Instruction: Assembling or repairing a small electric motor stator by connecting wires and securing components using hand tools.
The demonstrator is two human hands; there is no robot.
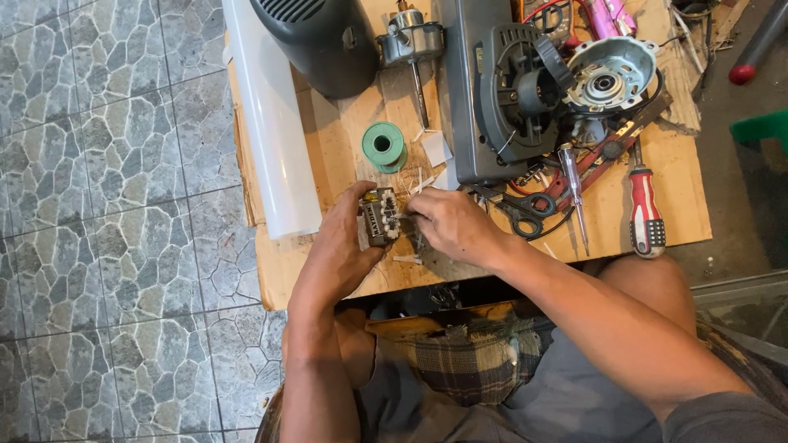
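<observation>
— Since you're standing closer, what has the person got hold of over that wooden board (484,254)?

— From the camera on the head, looking straight down: the left hand (341,246) is curled round a small switch block (380,215), a dark thing with pale buttons, thumb on top and fingers underneath. I'd guess it is clamped that way to keep it from turning. The right hand (450,226) is nearly closed, fingertips pinched against the right side of the block, on the wires there. Whether it grips anything of its own I can't tell.

— And where is the block lying?

— Near the front edge of the board, raised a little in the hand. Just behind it sits a green spool (383,146), and white snippets (423,176) lie scattered between the two, near enough to grab.

— The rest?

— Right of the block, scissors (525,212) and a slim tester screwdriver (574,193); farther right a screwdriver with a red and white handle (646,215), all with handles toward the person. Behind and to the right, a grey fan housing (501,82) with a round metal motor cover (609,74). Behind and to the left, a white plastic tube (271,123) lies along the board's edge, next to a dark cover (316,41).

— Any labels?

— None I can make out; only a pink packet (609,16) at the far back, too small to tell.
</observation>
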